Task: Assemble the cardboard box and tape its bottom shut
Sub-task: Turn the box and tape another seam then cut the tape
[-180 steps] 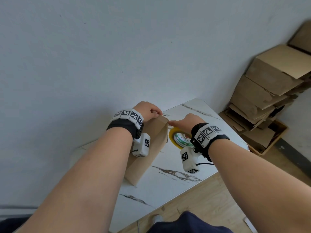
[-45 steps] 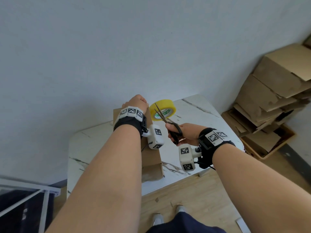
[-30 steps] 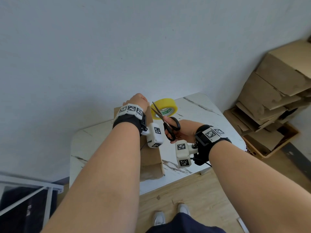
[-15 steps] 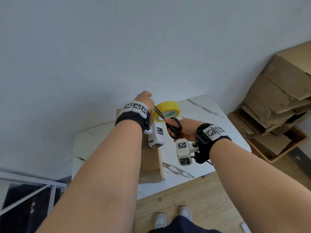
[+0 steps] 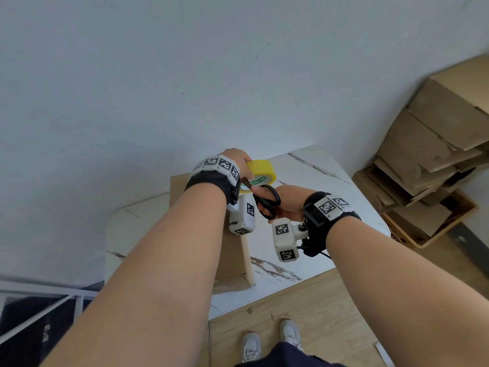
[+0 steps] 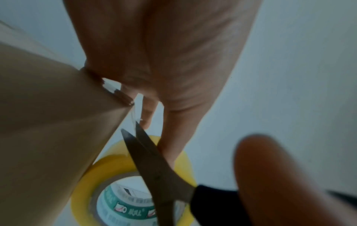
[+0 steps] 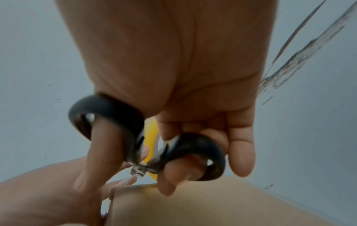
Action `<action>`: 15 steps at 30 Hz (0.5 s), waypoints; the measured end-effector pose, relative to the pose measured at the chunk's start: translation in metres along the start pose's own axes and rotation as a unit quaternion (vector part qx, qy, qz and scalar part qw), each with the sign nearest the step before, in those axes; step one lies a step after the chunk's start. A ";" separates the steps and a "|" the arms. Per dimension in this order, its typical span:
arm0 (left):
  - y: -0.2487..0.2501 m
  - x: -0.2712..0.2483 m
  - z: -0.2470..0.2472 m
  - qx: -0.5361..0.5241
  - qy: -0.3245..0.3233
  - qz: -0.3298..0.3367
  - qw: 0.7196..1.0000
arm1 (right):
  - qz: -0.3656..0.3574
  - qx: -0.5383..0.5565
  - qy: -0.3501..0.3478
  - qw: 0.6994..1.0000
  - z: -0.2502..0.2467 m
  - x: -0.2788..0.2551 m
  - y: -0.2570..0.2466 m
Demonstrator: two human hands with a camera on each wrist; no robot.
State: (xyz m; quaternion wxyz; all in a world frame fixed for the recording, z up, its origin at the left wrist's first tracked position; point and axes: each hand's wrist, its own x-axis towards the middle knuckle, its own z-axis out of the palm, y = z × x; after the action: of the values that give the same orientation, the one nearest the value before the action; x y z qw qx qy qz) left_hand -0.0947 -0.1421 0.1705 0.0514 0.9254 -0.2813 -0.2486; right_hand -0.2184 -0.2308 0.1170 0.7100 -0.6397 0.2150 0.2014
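A brown cardboard box (image 5: 232,263) stands upright on the white marble table (image 5: 320,181). My left hand (image 5: 243,162) reaches over the box's far top corner and holds a yellow tape roll (image 5: 262,169) beside it. In the left wrist view a clear tape strip (image 6: 133,113) runs from the box (image 6: 48,137) corner toward the roll (image 6: 108,165). My right hand (image 5: 277,205) grips black-handled scissors (image 5: 267,201), thumb and fingers through the loops (image 7: 195,146). The blades (image 6: 146,154) are slightly apart at the tape strip.
A stack of cardboard boxes (image 5: 436,144) leans against the wall at the right, above an open one on the wooden floor. A white metal rail (image 5: 39,313) is at the lower left. My shoes (image 5: 270,343) stand by the table's near edge.
Six seconds ago my right hand held the roll; now it holds scissors and my left holds the roll. In the last second the scissors moved up to the tape by the box corner.
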 end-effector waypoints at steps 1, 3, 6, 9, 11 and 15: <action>0.001 0.001 0.001 0.009 0.004 -0.003 1.000 | 0.000 0.001 0.001 1.000 0.000 0.000 0.000; 0.002 0.000 0.003 0.022 0.011 -0.008 1.000 | 0.000 -0.002 0.002 1.000 -0.001 0.001 0.000; 0.002 -0.002 0.005 0.036 0.028 -0.004 0.999 | 0.000 0.004 0.006 1.000 -0.001 0.003 0.003; -0.002 0.002 0.008 0.038 0.035 -0.012 0.999 | -0.001 0.005 0.009 1.000 -0.002 0.003 0.005; -0.005 0.004 0.011 0.030 0.034 -0.022 0.999 | -0.001 0.005 0.012 1.000 -0.002 0.002 0.005; -0.007 0.006 0.019 0.033 0.025 -0.035 0.999 | 0.005 -0.009 0.011 1.000 -0.005 0.000 0.008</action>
State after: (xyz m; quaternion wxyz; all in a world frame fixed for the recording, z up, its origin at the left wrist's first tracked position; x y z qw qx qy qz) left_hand -0.0960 -0.1392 0.1497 0.0194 0.9417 -0.2556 -0.2179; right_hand -0.2233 -0.2348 0.1105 0.7011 -0.6469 0.2242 0.1994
